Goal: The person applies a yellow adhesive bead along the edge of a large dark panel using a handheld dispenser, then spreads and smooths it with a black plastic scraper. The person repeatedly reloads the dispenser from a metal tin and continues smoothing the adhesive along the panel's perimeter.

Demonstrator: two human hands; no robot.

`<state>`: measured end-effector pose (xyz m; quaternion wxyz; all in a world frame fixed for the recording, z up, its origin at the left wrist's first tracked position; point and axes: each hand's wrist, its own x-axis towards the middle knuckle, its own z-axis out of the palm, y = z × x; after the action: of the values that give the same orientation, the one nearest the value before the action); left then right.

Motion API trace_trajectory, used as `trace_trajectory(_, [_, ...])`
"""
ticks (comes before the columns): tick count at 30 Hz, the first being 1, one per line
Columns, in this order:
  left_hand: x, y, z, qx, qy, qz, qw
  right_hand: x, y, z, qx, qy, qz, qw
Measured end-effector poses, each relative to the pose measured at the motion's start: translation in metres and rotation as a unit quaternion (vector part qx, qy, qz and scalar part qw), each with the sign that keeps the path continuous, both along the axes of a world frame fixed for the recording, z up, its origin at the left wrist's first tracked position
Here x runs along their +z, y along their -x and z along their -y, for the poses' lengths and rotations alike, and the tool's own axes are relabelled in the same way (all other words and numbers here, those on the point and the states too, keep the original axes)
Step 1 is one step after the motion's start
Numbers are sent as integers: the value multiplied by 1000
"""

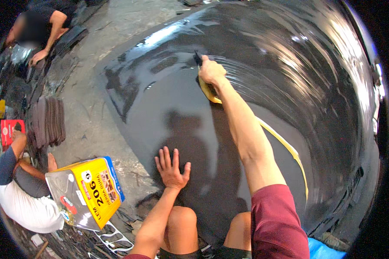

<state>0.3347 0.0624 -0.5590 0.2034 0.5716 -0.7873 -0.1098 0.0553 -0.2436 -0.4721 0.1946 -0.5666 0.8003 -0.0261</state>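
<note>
My right hand (212, 71) is closed around a dark brush (198, 58), held against the far middle of a large black sheet (147, 116). Just below that fist, a thick band of yellowish glue (208, 91) curves across the surface. It passes under my forearm and thins into a long strip (285, 144) on the right. Wet, glossy streaks cover the far and right parts of the sheet; the nearer part looks duller. My left hand (173, 172) rests flat near the sheet's left edge, fingers spread and holding nothing. My fist hides most of the brush's handle.
A yellow and blue square tin (97, 194) lies left of my left arm. Beyond it stand a stack of dark sheets (48, 121) and a red box (12, 131). Two other people sit on the left, one near (28, 207), one far (56, 26). Blue plastic (326, 249) lies at lower right.
</note>
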Motion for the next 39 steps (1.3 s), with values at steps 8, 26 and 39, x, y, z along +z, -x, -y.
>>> trace_trajectory(8, [-3,-4,0,2,2,-32,999,-12,-200,1,239,105,-34,965])
trace_trajectory(26, [-4,-4,-2,3,38,-24,999,30,70,-158,288,-135,-74,945])
trace_trajectory(39, [-20,-5,-4,-2,112,24,993,55,299,-465,-50,-170,-14,984])
